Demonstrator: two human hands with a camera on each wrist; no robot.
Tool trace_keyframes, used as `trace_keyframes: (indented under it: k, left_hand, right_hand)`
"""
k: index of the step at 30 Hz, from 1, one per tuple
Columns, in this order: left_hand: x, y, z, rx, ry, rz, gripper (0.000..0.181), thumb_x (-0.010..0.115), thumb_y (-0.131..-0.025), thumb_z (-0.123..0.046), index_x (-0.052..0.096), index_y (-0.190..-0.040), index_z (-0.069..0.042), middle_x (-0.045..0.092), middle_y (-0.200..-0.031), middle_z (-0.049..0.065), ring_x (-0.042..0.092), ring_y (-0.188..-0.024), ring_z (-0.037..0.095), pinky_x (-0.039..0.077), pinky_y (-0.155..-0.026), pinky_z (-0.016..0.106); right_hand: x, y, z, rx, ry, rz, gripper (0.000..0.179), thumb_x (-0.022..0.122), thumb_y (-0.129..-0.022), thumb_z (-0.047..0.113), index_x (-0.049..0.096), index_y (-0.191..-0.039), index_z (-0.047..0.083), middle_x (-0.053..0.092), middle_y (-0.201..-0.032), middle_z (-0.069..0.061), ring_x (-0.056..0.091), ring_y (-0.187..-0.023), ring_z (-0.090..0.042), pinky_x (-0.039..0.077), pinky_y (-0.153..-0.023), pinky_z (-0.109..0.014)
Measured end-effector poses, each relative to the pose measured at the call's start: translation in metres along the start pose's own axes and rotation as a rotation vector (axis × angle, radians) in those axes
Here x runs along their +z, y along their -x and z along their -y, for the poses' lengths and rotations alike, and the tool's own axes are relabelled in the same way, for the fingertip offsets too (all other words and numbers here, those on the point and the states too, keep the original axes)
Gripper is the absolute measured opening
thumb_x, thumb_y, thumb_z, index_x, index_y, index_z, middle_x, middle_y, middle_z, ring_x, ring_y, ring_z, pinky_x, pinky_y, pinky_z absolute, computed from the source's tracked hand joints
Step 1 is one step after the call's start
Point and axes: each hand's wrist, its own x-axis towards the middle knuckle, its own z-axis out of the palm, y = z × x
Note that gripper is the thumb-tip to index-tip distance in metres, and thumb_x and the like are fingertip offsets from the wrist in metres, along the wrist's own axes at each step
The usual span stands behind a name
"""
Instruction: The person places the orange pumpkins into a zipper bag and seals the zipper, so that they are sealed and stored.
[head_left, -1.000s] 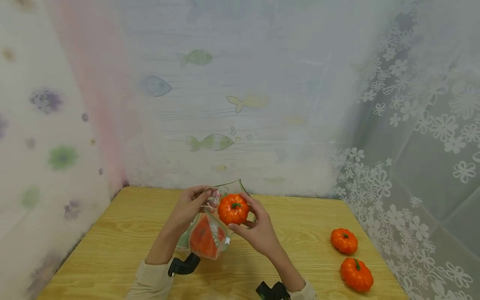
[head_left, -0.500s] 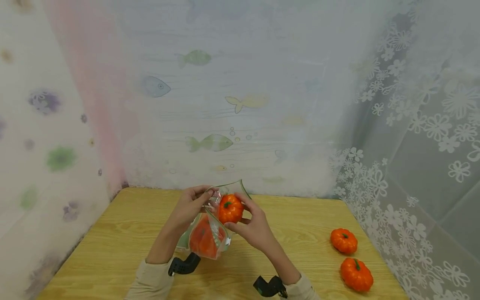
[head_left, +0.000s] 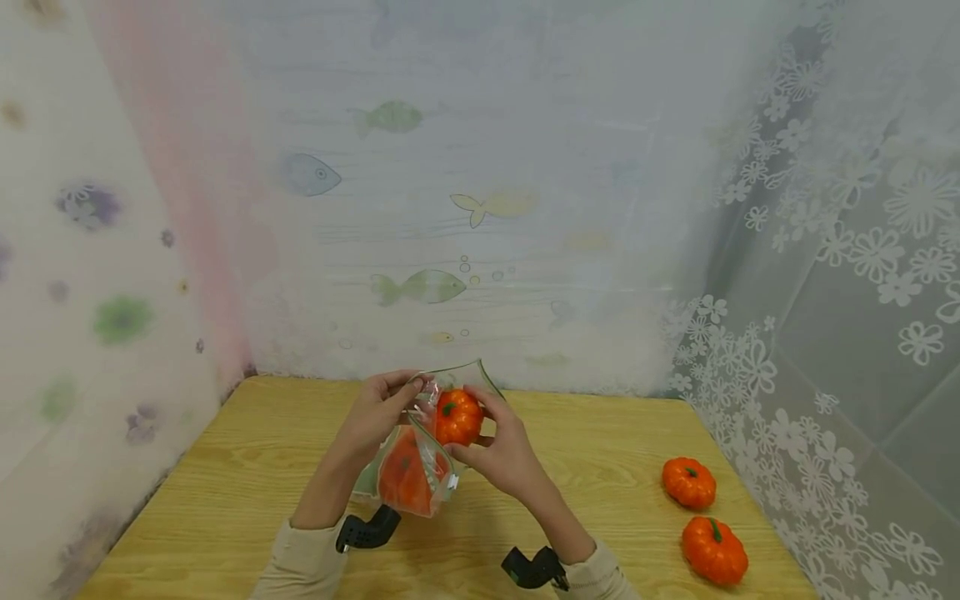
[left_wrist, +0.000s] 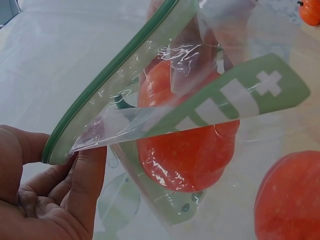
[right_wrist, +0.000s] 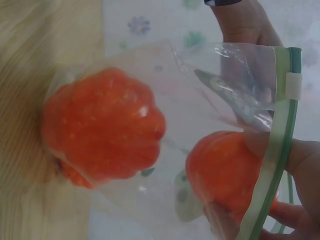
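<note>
My left hand (head_left: 378, 417) pinches the edge of a clear zipper bag (left_wrist: 112, 75) with a green seal strip, holding its mouth apart. My right hand (head_left: 501, 446) grips a small orange toy pumpkin (head_left: 459, 418) with a green stem. Fingers and pumpkin reach in past the bag's mouth; through the plastic, the right wrist view shows this held pumpkin (right_wrist: 220, 170) behind the green strip. Lower in the bag, more orange pumpkin shape (right_wrist: 105, 125) shows through the film. A white slider (right_wrist: 294, 86) sits on the strip.
Two more orange pumpkins, one farther back (head_left: 688, 483) and one nearer (head_left: 714, 550), lie by the right edge of the wooden table (head_left: 247, 467). Patterned curtains (head_left: 480, 167) stand behind the table and at both sides.
My right hand has moved left with the pumpkin, deeper into the bag's mouth, and the pumpkin has turned so its stem points more to the left. The left hand stays in place.
</note>
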Motion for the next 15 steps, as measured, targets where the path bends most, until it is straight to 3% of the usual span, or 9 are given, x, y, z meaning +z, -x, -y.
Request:
trace_keyframes:
  k: [4, 10, 15]
  left_hand:
    - [-0.002, 0.0, 0.0, -0.003, -0.006, -0.019, 0.034, 0.05, -0.109, -0.012, 0.058, -0.132, 0.011, 0.072, -0.099, 0.006, 0.071, -0.075, 0.011, 0.061, -0.072, 0.025]
    - [-0.007, 0.0, -0.005, -0.005, -0.021, -0.051, 0.035, 0.048, -0.109, -0.011, 0.057, -0.135, 0.011, 0.071, -0.103, 0.007, 0.07, -0.076, 0.009, 0.059, -0.071, 0.022]
    - [-0.012, -0.001, -0.011, 0.019, -0.001, -0.058, 0.036, 0.046, -0.11, -0.01, 0.055, -0.136, 0.013, 0.071, -0.098, 0.002, 0.069, -0.077, 0.007, 0.06, -0.072, 0.022]
  right_hand:
    - [0.001, 0.001, 0.001, 0.015, -0.018, -0.003, 0.076, 0.08, -0.088, 0.004, 0.043, -0.154, 0.007, 0.042, -0.155, -0.017, 0.048, -0.135, -0.043, 0.059, -0.091, -0.051]
    - [0.001, 0.007, 0.008, 0.019, -0.054, -0.051, 0.07, 0.08, -0.089, 0.008, 0.049, -0.151, 0.012, 0.043, -0.156, -0.012, 0.047, -0.137, -0.038, 0.058, -0.095, -0.044]
    - [-0.004, 0.012, 0.01, -0.13, -0.142, -0.167, 0.055, 0.076, -0.09, 0.001, 0.058, -0.142, 0.01, 0.054, -0.144, -0.011, 0.054, -0.131, -0.025, 0.059, -0.093, -0.035]
